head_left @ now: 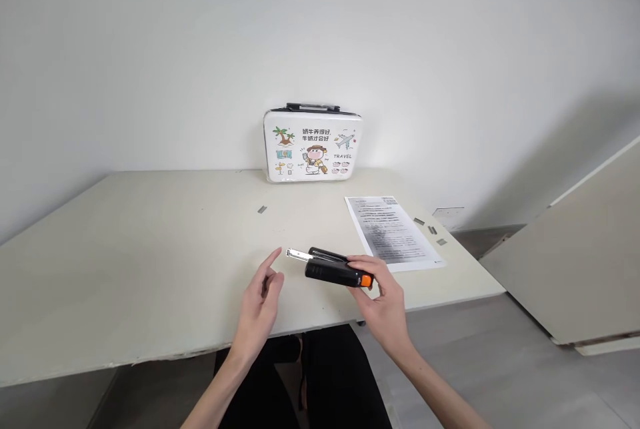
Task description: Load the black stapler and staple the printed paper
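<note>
A black stapler (333,272) with an orange button at its rear is held above the table's front part. My right hand (383,295) grips its rear end between thumb and fingers. From the stapler's front a metal staple tray (299,255) sticks out to the left. Just left of that tray is my left hand (261,299), holding nothing that I can see; its index finger is stretched out toward the tray's tip and the other fingers are curled. A strip of staples (262,209) lies on the table beyond my left hand.
A white table (125,269) stands against the wall. On it are a printed sheet (395,232) at right, several staple strips (432,230) near the right edge, and a white cartoon case (313,147) upright at the back. A pale panel (575,249) stands right of the table.
</note>
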Available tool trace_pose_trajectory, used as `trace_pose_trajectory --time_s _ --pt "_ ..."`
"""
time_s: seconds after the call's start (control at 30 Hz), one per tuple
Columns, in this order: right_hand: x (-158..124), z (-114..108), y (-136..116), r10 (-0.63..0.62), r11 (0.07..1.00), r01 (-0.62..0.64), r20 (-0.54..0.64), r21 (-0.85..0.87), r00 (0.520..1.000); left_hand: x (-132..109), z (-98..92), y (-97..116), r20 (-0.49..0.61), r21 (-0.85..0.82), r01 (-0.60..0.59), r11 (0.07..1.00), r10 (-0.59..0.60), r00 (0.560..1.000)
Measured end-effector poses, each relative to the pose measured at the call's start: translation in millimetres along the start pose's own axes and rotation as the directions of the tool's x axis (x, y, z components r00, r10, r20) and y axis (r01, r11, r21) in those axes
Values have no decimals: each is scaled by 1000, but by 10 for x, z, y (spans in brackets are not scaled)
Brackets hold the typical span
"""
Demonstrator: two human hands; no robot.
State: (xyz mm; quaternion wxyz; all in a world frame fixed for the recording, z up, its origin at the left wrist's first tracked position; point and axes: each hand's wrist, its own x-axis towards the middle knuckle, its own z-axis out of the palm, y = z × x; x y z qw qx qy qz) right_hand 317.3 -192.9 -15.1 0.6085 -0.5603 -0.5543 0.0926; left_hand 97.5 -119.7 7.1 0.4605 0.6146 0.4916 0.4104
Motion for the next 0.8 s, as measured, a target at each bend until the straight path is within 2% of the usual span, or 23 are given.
trace_pose_trajectory --time_s 0.07,0.23,0.3,0.4,0.5,0.57,0.63,0.8 --pt "4 14 14 6 1000 -6 7 10 1000 10 30 4 32 15 -7 1000 7 999" --pt "25 32 50 16 1000 -16 11 24 1000 82 66 -79 23 -5 7 1000 -7 1000" --pt "34 54 48 22 999 -23 8 24 1000 99 89 -113 76 -16 6 1000 -4 997" --pt "39 126 30 64 998 -65 27 16 998 103 143 -137 153 -34 -7 999 13 988" --pt "54 230 56 134 991 -136 62 20 989 106 170 -136 145 -62 16 998 -7 989" --pt "98 315 117 184 982 -187 82 29 979 115 153 -139 89 -144 55 988 -42 995" --pt "195 418 202 223 974 -226 92 20 970 130 119 -153 31 -297 98 950 -93 995" --pt "649 798 382 302 953 -301 60 -17 952 179 55 -227 -48 -658 126 742 -208 977"
